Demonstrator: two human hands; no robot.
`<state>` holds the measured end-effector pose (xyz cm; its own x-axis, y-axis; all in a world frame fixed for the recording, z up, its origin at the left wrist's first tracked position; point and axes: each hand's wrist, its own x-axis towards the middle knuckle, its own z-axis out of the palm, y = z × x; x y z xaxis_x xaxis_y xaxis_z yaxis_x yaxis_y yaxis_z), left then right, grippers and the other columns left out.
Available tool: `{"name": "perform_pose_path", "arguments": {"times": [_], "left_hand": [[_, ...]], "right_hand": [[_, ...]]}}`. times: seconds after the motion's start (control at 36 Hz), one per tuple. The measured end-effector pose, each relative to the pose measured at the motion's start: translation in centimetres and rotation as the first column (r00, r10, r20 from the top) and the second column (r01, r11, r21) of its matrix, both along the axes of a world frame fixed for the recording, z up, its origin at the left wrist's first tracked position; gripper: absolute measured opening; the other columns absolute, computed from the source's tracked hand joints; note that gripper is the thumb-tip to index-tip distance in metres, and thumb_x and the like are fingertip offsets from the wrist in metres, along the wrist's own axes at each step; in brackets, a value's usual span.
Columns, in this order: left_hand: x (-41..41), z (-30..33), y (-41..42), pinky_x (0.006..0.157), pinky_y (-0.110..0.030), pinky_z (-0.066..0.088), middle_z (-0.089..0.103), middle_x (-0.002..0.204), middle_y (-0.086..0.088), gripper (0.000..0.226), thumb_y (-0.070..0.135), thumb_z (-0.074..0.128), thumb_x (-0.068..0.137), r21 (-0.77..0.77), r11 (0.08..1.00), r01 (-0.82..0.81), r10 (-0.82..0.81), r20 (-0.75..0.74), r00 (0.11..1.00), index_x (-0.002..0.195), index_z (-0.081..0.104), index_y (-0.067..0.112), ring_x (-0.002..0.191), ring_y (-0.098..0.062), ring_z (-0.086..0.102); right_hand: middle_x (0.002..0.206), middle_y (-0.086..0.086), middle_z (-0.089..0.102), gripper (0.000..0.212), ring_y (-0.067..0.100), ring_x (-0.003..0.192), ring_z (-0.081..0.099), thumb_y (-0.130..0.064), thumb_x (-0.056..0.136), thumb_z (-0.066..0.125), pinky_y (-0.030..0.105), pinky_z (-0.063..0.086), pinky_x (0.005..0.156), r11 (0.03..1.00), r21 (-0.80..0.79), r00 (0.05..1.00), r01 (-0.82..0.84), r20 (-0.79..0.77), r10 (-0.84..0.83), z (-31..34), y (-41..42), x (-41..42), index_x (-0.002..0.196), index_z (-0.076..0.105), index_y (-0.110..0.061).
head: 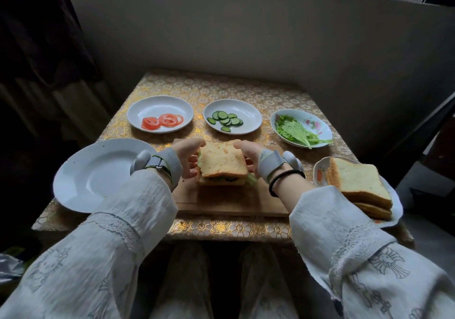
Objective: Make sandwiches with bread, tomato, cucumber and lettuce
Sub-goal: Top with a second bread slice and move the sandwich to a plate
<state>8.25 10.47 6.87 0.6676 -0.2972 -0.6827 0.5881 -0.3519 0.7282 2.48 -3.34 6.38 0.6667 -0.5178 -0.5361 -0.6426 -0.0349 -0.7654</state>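
Observation:
A stacked sandwich (221, 162) with lettuce and cucumber showing at its edges sits on a wooden board (221, 200). My left hand (188, 157) grips its left side and my right hand (248, 155) grips its right side, fingers curled round the bread. Tomato slices (161, 121) lie on a white plate (160, 104) at the back left. Cucumber slices (225, 119) sit on the middle plate (248, 119). Lettuce (296, 132) fills a flowered dish (317, 124) at the back right. Bread slices (357, 183) are stacked on a plate (320, 168) at the right.
An empty white plate (96, 176) lies left of the board. The small table (221, 87) has a gold floral cloth and stands against a grey wall. My knees are under the near edge. A dark curtain hangs at the left.

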Motion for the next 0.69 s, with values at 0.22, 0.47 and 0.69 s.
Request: {"name": "perform_pose_path", "arguments": {"times": [0.22, 0.47, 0.69], "left_hand": [[2.2, 0.8, 4.4, 0.061, -0.026, 0.036, 0.044, 0.078, -0.003, 0.021, 0.031, 0.048, 0.093, -0.034, 0.997, -0.067, 0.067, -0.006, 0.998, 0.100, 0.047, 0.012, 0.070, -0.014, 0.044], [3.9, 1.8, 10.0, 0.084, -0.028, 0.035, 0.047, 0.084, -0.002, 0.021, 0.031, 0.046, 0.093, -0.065, 0.985, -0.159, 0.160, 0.009, 0.987, 0.086, 0.049, 0.012, 0.075, -0.013, 0.044], [5.1, 0.9, 16.3, 0.083, -0.029, 0.035, 0.048, 0.080, 0.000, 0.024, 0.033, 0.047, 0.092, -0.019, 0.959, -0.283, 0.283, 0.049, 0.958, 0.106, 0.049, 0.014, 0.073, -0.011, 0.045]], "right_hand": [[0.139, 0.007, 0.050, 0.046, 0.025, 0.125, 0.050, -0.023, 0.090, 0.056, 0.033, 0.046, 0.092, 0.998, 0.070, 0.996, 0.004, 0.090, -0.010, 1.2, 4.0, 2.5, 0.133, 0.047, -0.010], [0.136, 0.006, 0.052, 0.053, 0.026, 0.124, 0.051, -0.033, 0.088, 0.057, 0.032, 0.044, 0.100, 0.994, 0.045, 0.991, -0.098, 0.092, 0.094, 2.3, 9.2, 5.8, 0.135, 0.047, -0.009], [0.113, 0.004, 0.054, 0.048, 0.024, 0.104, 0.055, -0.028, 0.089, 0.058, 0.034, 0.049, 0.094, 0.970, 0.143, 0.975, -0.197, 0.132, 0.178, 1.1, 15.6, 7.5, 0.132, 0.050, -0.008]]}}
